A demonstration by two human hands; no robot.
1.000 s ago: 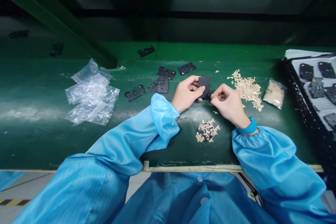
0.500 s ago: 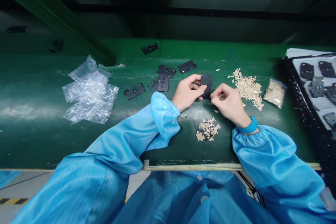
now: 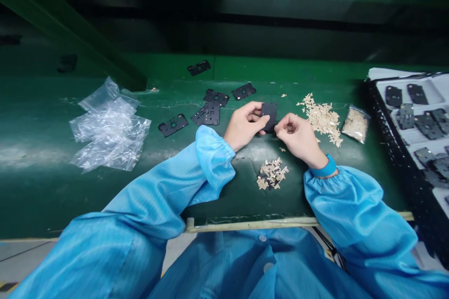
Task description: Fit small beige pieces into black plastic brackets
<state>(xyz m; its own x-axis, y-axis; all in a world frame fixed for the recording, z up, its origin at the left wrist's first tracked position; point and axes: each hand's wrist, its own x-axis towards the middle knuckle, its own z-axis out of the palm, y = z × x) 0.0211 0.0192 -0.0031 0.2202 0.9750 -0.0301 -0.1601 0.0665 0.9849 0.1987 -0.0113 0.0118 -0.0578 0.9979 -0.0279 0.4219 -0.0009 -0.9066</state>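
Black perforated plate (image 3: 269, 117), single, held above the bench centre between the two hands. Left hand (image 3: 243, 124): thumb across the plate's face, fingers behind it, a firm narrow pinch. Right hand (image 3: 298, 138): fingertips (image 3: 279, 127) curled into a narrow pinch at the plate's near right edge, touching or just beside it; any small piece between them cannot be made out.

Green workbench (image 3: 42, 196) bears the following. Loose tan strip pieces (image 3: 321, 119), heap, right of the hands. Smaller heap of tan pieces (image 3: 271, 174), near, mixed with dark bits. Clear bag of tan pieces (image 3: 356, 124), further right. Similar black plates (image 3: 172, 125), scattered far left of the hands. Crumpled clear plastic bags (image 3: 110, 128), left. Black tray (image 3: 393, 182), right edge, white-lined, holding more black plates. Blue wrist strap (image 3: 323, 168), right wrist. Blue sleeves (image 3: 213, 159), gathered cuffs.
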